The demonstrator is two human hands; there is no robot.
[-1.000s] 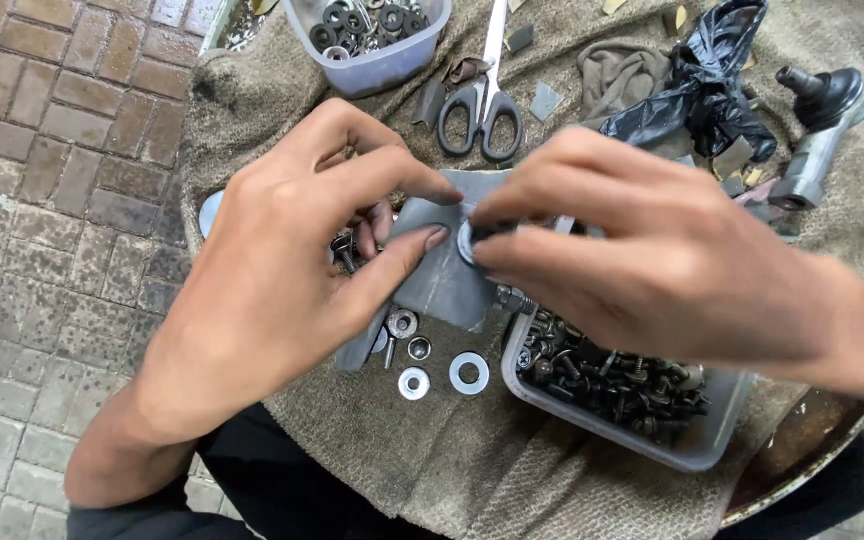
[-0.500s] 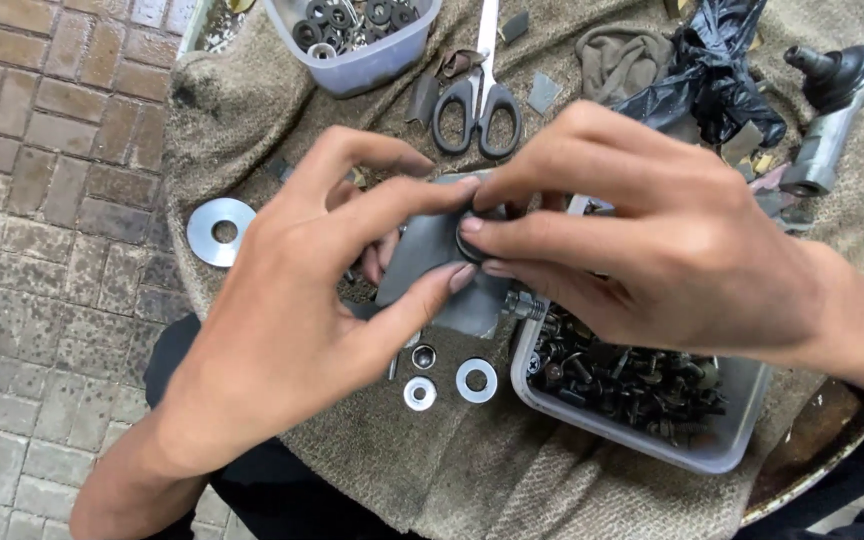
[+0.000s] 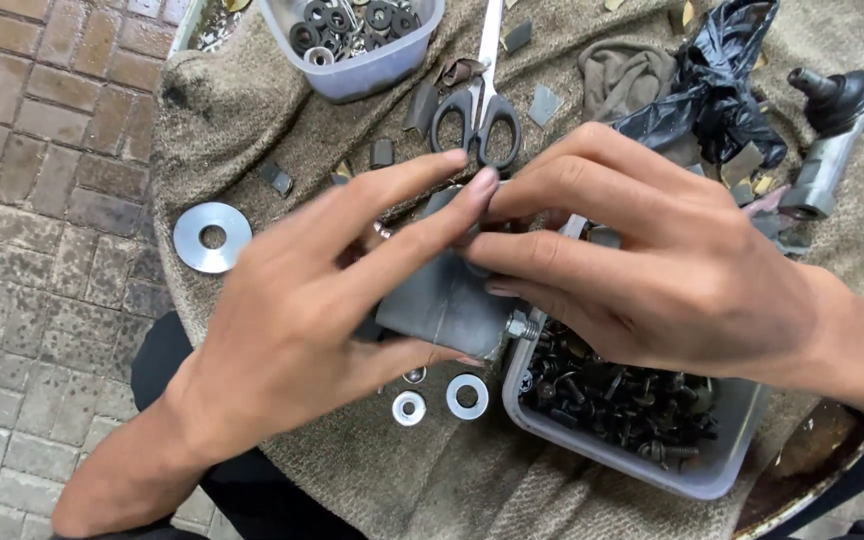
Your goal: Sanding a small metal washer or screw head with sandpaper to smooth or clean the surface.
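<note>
Both hands gripped the grey rubber piece (image 3: 447,300) above the worktop (image 3: 282,130): the left hand (image 3: 302,320) pinched it from the left, the right hand (image 3: 652,270) pressed its fingertips onto the upper edge, and a bolt (image 3: 520,326) protruded at its lower right corner.

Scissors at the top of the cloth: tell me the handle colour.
Black handles on the scissors, blades pale metal; seen in the head view.
</note>
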